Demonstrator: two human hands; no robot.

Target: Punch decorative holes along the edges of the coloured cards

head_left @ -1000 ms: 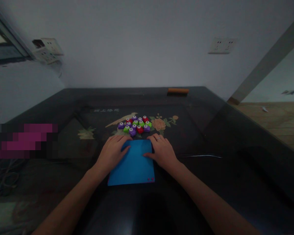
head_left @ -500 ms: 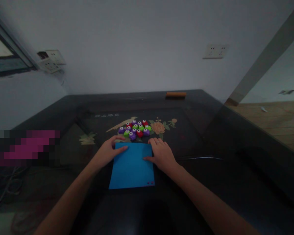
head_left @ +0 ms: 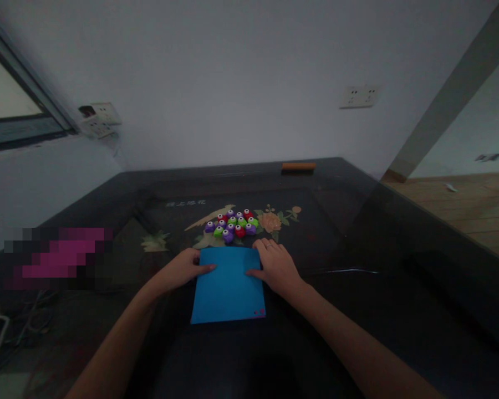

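Sliding off the sheet, the left hand now rests flat at the left edge of the blue paper, mid-worktop; coloured punches cluster beyond; right hand presses its right edge, fingers spread.

Bare forearms, no sleeves; ring on right hand.

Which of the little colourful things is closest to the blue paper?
The purple one at the front of the cluster. It sits nearest the blue paper, just beyond its far edge; the others lie further back.
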